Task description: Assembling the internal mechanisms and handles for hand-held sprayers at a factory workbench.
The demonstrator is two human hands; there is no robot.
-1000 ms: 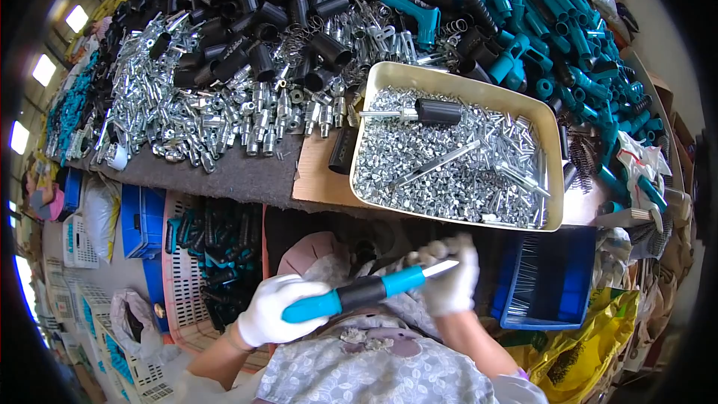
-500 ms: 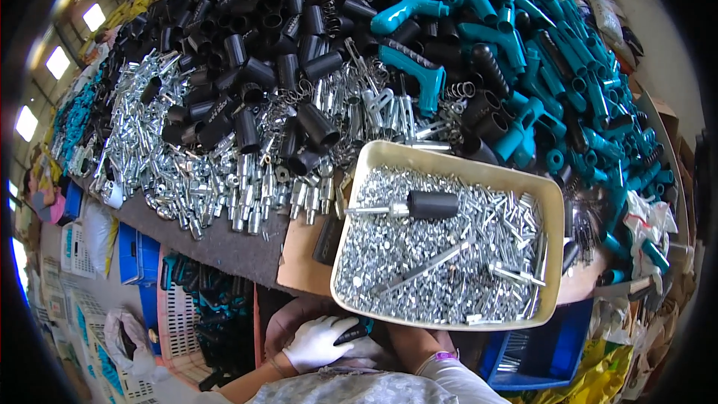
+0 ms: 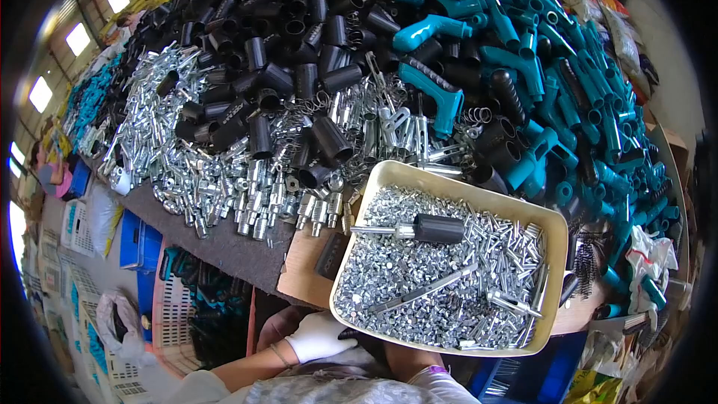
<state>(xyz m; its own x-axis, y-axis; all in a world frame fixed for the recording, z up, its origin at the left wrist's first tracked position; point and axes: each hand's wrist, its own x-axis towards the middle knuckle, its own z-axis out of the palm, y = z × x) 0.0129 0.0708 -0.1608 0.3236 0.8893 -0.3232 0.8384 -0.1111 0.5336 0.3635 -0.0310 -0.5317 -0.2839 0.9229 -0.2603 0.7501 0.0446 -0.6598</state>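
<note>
My left hand, in a white glove, is low in the middle, just below the tray's near edge. Its fingers curl round a dark handle; only a small black part shows, the rest hidden by the hand and tray. My right forearm reaches in under the tray's edge, so the right hand itself is hidden. Above both hands, the cream tray is full of small metal pins and rivets. A black sleeve on a metal rod lies on top of them, with a slim metal bar nearby.
Behind the tray are heaps of metal fittings, black tubes and teal handles. Loose springs lie to its right. A pink crate stands at lower left, a blue bin at lower right.
The view has shifted, so the tray and heaps sit lower in the picture. My left hand is now further under the tray's edge, and the handle's teal end no longer shows.
</note>
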